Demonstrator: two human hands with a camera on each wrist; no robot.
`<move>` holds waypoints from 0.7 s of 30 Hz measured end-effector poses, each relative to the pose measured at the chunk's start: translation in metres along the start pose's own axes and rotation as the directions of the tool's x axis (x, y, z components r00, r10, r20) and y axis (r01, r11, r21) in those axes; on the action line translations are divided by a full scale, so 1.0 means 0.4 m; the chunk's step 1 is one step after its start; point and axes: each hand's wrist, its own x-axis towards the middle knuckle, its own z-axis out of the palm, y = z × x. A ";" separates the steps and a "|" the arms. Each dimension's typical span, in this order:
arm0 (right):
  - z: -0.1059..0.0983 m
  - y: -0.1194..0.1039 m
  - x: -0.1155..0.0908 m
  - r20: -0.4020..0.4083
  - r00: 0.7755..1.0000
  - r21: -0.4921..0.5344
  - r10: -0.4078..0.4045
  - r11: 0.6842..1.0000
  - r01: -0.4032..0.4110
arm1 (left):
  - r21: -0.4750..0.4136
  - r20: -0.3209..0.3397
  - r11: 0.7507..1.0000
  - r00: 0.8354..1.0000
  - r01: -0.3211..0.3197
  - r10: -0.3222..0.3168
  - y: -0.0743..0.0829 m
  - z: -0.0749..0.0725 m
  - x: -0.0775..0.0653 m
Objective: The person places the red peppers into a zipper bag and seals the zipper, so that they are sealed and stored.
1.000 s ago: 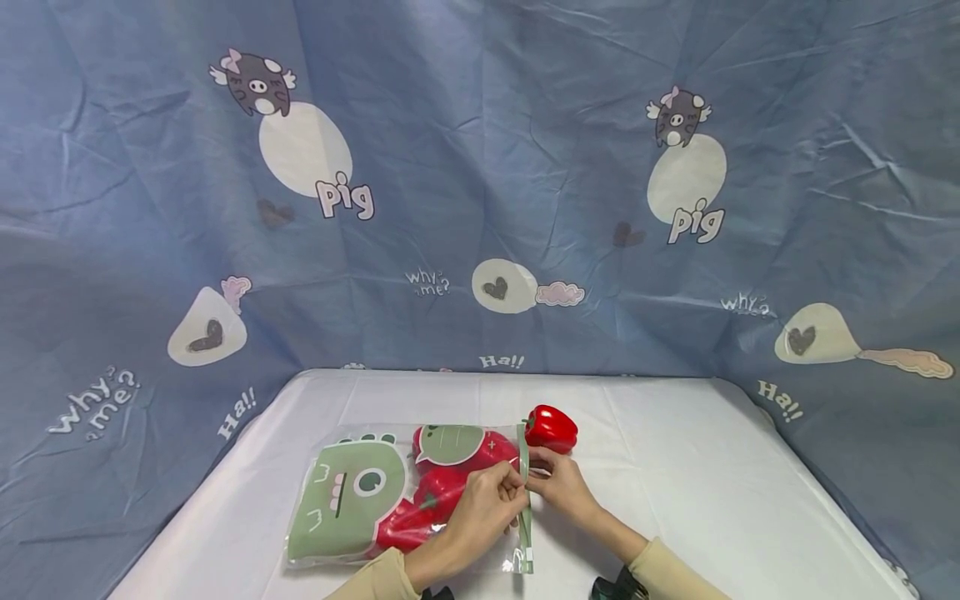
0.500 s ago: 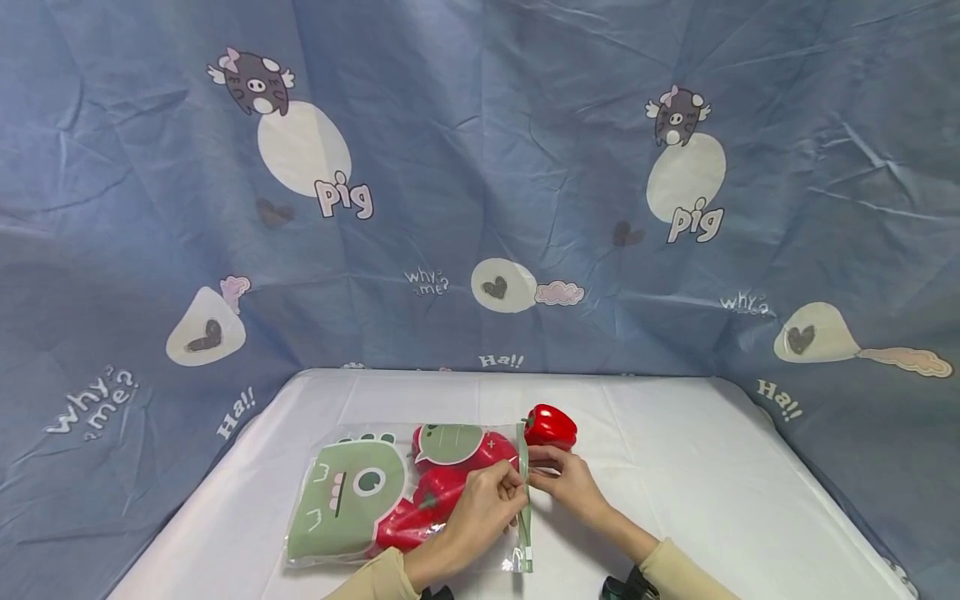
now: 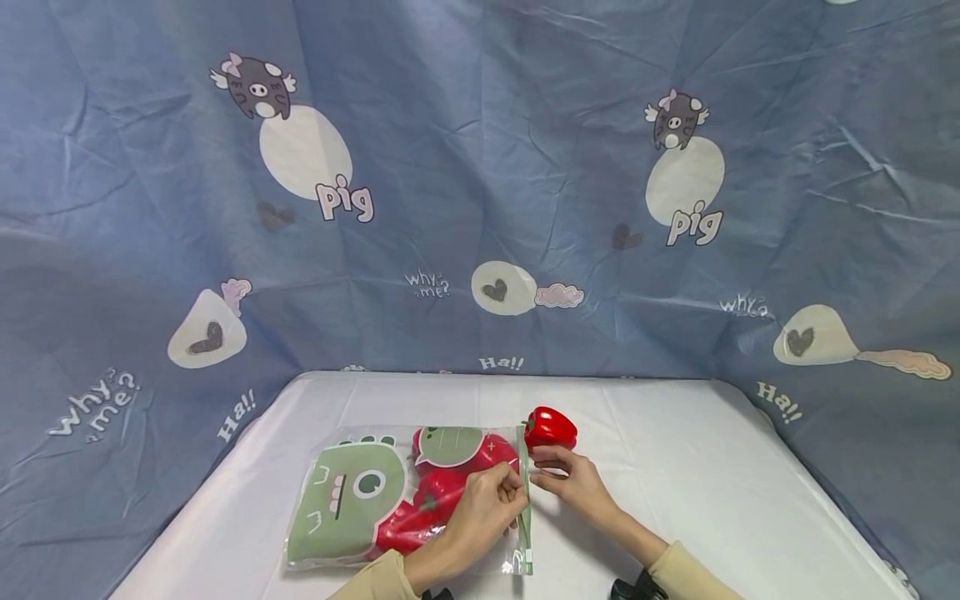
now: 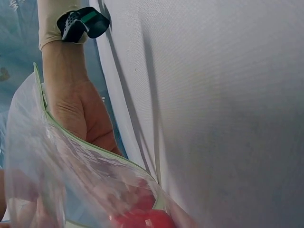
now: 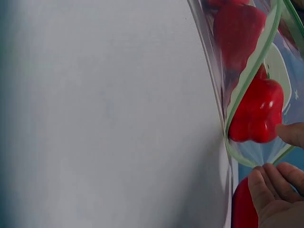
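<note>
A clear zip bag point(image 3: 348, 500) with a green monster print lies on its side, its green-edged mouth to the right. Red bell peppers point(image 3: 442, 492) show inside it. My left hand point(image 3: 483, 508) pinches the bag near the mouth. At the mouth is my right hand point(image 3: 573, 483), thumb and fingers apart with nothing gripped. In the right wrist view, that hand's fingertips point(image 5: 266, 173) are at the green rim point(image 5: 247, 80), which gapes before a pepper point(image 5: 259, 111). A loose red bell pepper point(image 3: 551, 428) lies just beyond the right hand.
A white cloth covers the table point(image 3: 675, 467). Behind it hangs a blue curtain point(image 3: 480, 192) printed with pigs and words. Each wrist carries a black camera, such as the one point(image 3: 637, 586) below the right sleeve.
The right hand has drawn slightly rightward, away from the bag's rim, and its fingers have spread apart. The left hand and bag stay put.
</note>
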 end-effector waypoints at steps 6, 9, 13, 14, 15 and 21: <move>-0.017 -0.007 -0.002 -0.012 1.000 -0.005 -0.003 1.000 0.003 | -0.003 0.006 1.000 1.000 -0.005 0.006 0.000 0.001 0.000; -0.028 -0.007 -0.002 -0.013 1.000 -0.004 -0.004 1.000 0.004 | -0.004 0.012 1.000 1.000 -0.001 0.001 0.000 0.000 -0.001; -0.043 -0.007 -0.002 -0.007 1.000 -0.008 -0.011 1.000 0.011 | -0.001 0.014 1.000 1.000 0.007 -0.007 -0.001 0.000 -0.001; -0.047 -0.007 -0.002 -0.009 1.000 -0.011 -0.017 1.000 0.016 | 0.001 0.014 1.000 1.000 0.008 -0.008 -0.001 0.000 -0.001; -0.051 -0.006 -0.002 -0.010 1.000 -0.014 -0.023 1.000 0.023 | 0.003 0.013 1.000 1.000 0.009 -0.009 -0.001 0.000 -0.001; -0.077 -0.006 0.001 -0.051 0.998 0.003 -0.026 1.000 0.027 | 0.010 0.015 1.000 1.000 0.007 -0.007 -0.002 0.001 0.000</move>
